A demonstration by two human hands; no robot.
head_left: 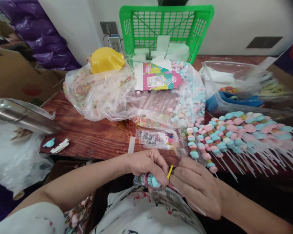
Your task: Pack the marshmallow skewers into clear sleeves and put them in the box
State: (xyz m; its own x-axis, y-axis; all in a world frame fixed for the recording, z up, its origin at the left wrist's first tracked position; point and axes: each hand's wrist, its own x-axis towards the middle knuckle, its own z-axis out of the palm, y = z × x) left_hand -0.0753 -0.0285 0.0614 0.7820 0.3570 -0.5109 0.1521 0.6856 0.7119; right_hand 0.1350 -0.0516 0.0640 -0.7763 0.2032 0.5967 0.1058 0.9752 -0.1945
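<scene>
Close to my body, my left hand point(148, 164) is closed around a candy skewer point(154, 181) in a clear wrapper, with pale blue and pink marshmallow pieces showing. Its white stick point(196, 207) passes under my right hand point(197, 187) and comes out below it. A short yellow twist tie point(170, 171) stands up between both hands, at the gathered end of the wrapper. The fingers of my right hand are pinched at this spot, and their tips are partly hidden. On the table to the right lie several unwrapped marshmallow skewers point(230, 130), sticks toward me.
Plastic bags of loose candy point(104, 100) cover the table's middle, with a yellow bowl point(106, 60) and printed cartons point(158, 79) on top. Behind stands a green crate point(166, 9). A clear tub point(234, 105) is at right, a steel flask point(26, 117) at left. Printed sachets point(156, 139) lie near the front edge.
</scene>
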